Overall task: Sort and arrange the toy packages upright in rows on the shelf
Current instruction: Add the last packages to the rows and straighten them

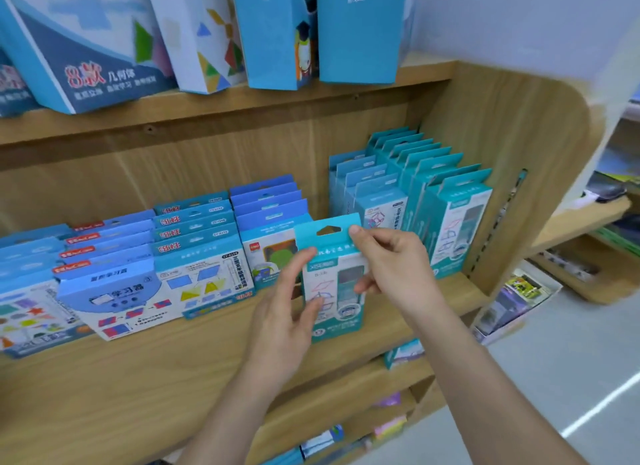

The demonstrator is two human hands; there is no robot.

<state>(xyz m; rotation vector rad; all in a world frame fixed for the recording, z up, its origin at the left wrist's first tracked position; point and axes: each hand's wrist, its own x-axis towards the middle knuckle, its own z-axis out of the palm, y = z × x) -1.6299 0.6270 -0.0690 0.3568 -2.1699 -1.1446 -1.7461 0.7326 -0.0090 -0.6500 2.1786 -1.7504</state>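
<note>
pinch: right hand [393, 267] holds the teal package [334, 291] by its top right corner, thumb tip on the front of the hang tab beside the cut-out hole, curled fingers behind and along the right edge. left hand [285, 312] is spread, fingers nearly straight; index fingertip lies on the package's upper left edge, thumb tip on the lower front face. cannot tell whether any left fingers wrap behind.

package position: upright, printed front toward the camera, in front of the middle shelf [166, 367], over its front part. whether its bottom edge touches the board: cannot tell. in view it sits between the blue-topped row [272, 215] on its left and the pale teal row [372, 196] behind and to its right.

rows on the same shelf, left to right: far-left blue packs [31, 256], partly cut off; red-label row [104, 256]; shape-print row [199, 243]; blue-topped row; pale teal row; dark teal row [453, 215] beside the wooden side panel [512, 146]. all stand upright, hang tabs up, lined front to back. front pack of the dark teal row looks like the same design as the one held.

upper shelf [242, 108]: large blue and white boxes [86, 49], leaning. below the middle shelf: small packs [403, 353], blurred.
</note>
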